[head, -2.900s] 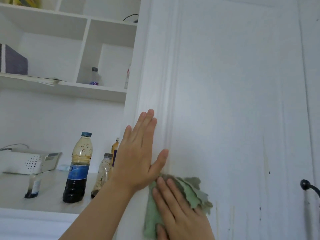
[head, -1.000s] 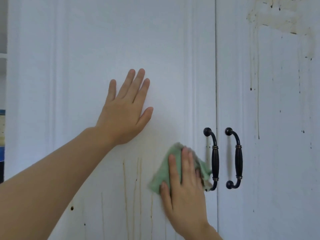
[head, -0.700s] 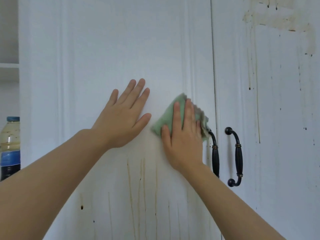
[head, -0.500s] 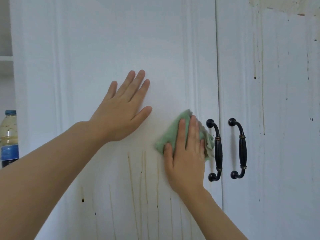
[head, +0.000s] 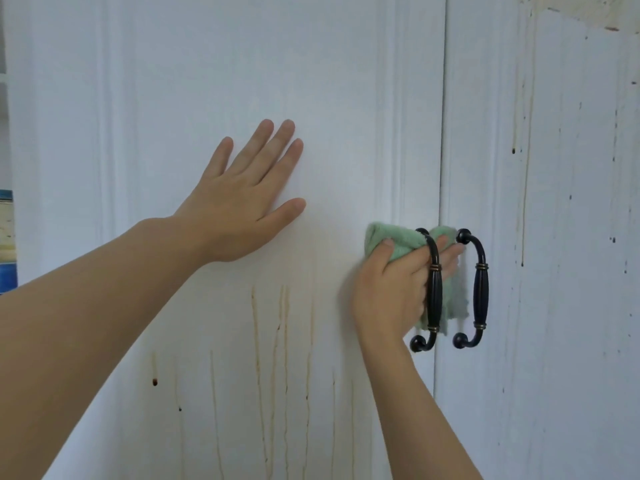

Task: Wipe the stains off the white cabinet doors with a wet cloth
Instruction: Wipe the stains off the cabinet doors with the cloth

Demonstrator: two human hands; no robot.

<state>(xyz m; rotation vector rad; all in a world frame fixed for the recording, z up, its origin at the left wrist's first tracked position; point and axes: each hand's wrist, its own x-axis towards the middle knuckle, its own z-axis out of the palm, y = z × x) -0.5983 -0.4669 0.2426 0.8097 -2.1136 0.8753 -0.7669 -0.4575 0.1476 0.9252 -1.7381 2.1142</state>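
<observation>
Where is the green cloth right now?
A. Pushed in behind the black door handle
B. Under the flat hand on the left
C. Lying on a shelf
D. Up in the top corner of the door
A: the right hand presses the green cloth in behind the left black handle, and cloth shows on both sides of that handle.

A bottle shows at the left edge.

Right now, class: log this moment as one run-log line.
left hand: flat on left door | right hand: pushes green cloth behind left handle | drip stains: remain below
</observation>
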